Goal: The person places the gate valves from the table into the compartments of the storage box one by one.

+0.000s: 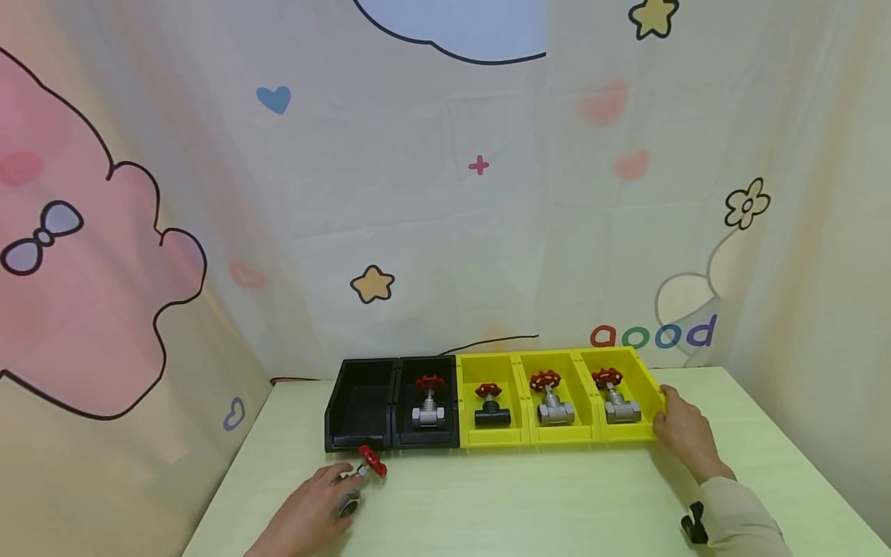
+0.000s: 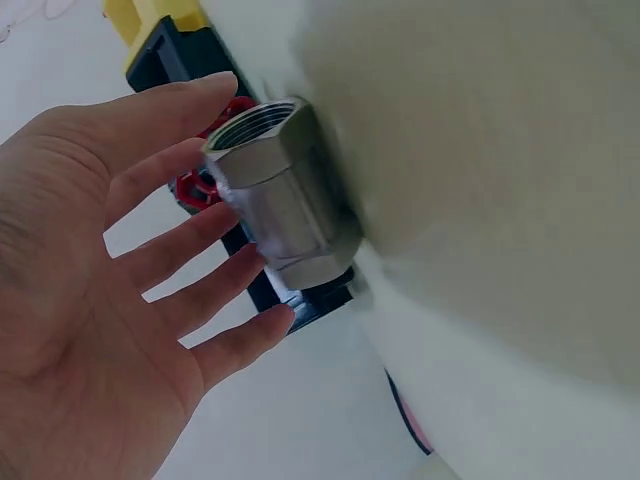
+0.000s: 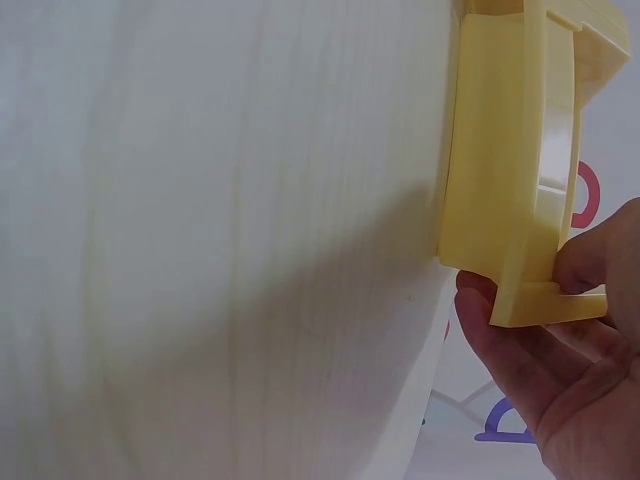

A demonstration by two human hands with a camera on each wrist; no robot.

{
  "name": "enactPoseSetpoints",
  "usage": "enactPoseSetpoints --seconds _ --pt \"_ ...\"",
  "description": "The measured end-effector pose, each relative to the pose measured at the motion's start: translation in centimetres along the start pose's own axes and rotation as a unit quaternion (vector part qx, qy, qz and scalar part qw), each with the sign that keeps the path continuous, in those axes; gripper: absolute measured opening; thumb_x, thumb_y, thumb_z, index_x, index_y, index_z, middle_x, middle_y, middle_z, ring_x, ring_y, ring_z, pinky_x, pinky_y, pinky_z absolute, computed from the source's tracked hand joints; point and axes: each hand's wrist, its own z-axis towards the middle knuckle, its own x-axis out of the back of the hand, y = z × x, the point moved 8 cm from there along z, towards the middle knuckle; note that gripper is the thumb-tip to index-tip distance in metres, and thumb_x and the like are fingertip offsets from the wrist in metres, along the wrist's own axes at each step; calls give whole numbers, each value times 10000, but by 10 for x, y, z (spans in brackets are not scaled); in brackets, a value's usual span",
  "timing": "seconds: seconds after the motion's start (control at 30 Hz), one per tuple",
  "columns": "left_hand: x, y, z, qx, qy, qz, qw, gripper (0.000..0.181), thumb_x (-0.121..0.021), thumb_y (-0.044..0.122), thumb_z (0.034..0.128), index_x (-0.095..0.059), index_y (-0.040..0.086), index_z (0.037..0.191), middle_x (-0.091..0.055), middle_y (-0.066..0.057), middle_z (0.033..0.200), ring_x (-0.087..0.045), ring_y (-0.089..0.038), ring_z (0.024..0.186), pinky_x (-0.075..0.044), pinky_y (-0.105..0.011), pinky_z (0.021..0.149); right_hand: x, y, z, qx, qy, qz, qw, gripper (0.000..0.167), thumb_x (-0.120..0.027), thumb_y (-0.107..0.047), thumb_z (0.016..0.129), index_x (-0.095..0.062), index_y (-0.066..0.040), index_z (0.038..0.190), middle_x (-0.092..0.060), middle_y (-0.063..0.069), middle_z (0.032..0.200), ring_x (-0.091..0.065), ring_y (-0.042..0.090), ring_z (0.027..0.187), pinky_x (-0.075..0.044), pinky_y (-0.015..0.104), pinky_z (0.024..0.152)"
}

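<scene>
At the table's front left, my left hand (image 1: 313, 507) is beside a metal valve with a red handwheel (image 1: 373, 461). The left wrist view shows the fingers spread and nearly straight, tips at the hexagonal valve body (image 2: 280, 195); whether they bear on it is unclear. My right hand (image 1: 687, 433) grips the right wall of the end yellow bin (image 1: 650, 391), thumb inside and fingers outside, as the right wrist view of the bin (image 3: 500, 150) shows. That bin holds a metal valve (image 1: 622, 408) with a red wheel.
Joined to it are two yellow bins, with a metal valve (image 1: 555, 410) and a black-bodied valve (image 1: 492, 414). Further left, one black bin holds a metal valve (image 1: 428, 414); the leftmost black bin (image 1: 358, 445) shows a bare floor. A black piece (image 1: 694, 524) is by the right sleeve.
</scene>
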Motion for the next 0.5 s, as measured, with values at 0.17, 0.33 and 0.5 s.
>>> enactPoseSetpoints --seconds 0.17,0.33,0.5 --pt "-11 -5 3 301 -396 -167 9986 526 -806 263 792 -644 173 1284 -566 -134 1312 -547 -351 1206 -495 -566 942 -1 1 0 -74 -56 31 10000 599 -498 -72 932 -259 150 1434 -482 421 1266 -579 459 942 -495 607 870" --pt "-14 -7 4 337 -455 -218 9982 502 -810 256 788 -657 188 1262 -555 -118 1326 -531 -336 1220 -509 -544 931 -3 3 2 -193 -103 71 9997 612 -502 -73 939 -241 146 1448 -467 415 1294 -570 461 971 -489 608 904" --pt "-18 -9 5 301 -519 -368 9975 461 -798 214 778 -669 208 1220 -549 -98 1325 -518 -334 1222 -510 -553 922 -5 5 2 -232 -140 104 9996 623 -510 -70 938 -234 143 1454 -462 410 1298 -564 454 969 -490 602 915"
